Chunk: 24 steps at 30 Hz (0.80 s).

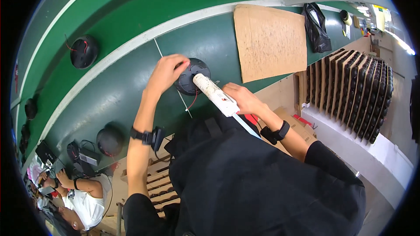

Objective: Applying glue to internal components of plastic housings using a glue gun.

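Right now the person is at the green conveyor belt (131,91), working on one round black part (192,76) that sits on the belt just this side of the white stripe.

Left hand (165,73): fingers curled down over the part's left rim, pressing or gripping it to steady it. Looks closed on the part, not spread.

Right hand (244,99): wrapped around the grip of a white glue gun (216,94). Nozzle end rests on or just above the part's top face; I can't tell if it touches. A pale glue stick pokes out of the gun's rear, toward the person's body.

A thin red wire (192,102) trails off the part's near side toward the person.

Progress, as I judge it: this part is mid-operation, gun on it, not released. Can't see any glue bead, so no call on how much is laid down. Other black round parts on the belt: one with red wire (84,51) well to the left and across the stripe from the worked part, another (109,140) left and nearer the belt's edge. Whether those are finished or waiting, can't tell.

Around the part: cardboard sheet (269,41) lies on the belt to its right. Further right, off the belt, stacked trays of dark pieces (350,91). A black bag (317,26) beyond the cardboard. Second person in white (87,201) sits far left of the part.
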Tool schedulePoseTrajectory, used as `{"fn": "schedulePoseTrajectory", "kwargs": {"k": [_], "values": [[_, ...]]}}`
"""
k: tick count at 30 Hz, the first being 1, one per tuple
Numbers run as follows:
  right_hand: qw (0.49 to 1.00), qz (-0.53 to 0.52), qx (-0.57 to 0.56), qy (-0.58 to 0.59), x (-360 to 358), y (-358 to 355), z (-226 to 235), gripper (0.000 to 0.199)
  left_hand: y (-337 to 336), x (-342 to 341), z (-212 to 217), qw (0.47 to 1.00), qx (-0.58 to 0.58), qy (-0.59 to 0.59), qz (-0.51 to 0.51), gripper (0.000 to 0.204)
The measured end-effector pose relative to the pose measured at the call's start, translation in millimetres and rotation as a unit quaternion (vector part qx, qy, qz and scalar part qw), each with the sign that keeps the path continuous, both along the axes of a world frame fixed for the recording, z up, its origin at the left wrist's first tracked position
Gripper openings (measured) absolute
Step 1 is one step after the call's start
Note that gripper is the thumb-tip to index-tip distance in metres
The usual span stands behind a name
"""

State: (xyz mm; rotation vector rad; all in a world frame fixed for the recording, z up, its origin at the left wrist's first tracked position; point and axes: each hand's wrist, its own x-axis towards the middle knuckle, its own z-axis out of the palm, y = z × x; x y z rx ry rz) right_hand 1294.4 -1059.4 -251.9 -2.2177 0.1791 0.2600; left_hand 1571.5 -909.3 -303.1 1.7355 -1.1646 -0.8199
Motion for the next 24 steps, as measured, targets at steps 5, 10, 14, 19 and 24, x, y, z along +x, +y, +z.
{"fn": "schedulePoseTrajectory", "kwargs": {"k": [5,10,14,19,24], "values": [[0.999,0.006,-0.041,0.003,12,2,4,0.033,-36,10,-15,0.995,0.092,0.049,-0.006,0.017],[0.997,-0.002,-0.077,0.027,19,5,6,0.032,-36,9,-25,0.993,0.106,0.048,0.000,0.016],[0.994,-0.008,-0.104,0.020,21,7,5,0.037,-32,9,-28,0.992,0.098,0.073,0.019,0.017],[0.994,-0.029,-0.097,0.052,23,8,7,0.028,-22,10,-25,0.991,0.075,0.107,0.034,0.018],[0.994,-0.036,-0.086,0.060,20,5,12,0.035,4,11,-15,0.983,0.060,0.161,0.057,0.014]]}}
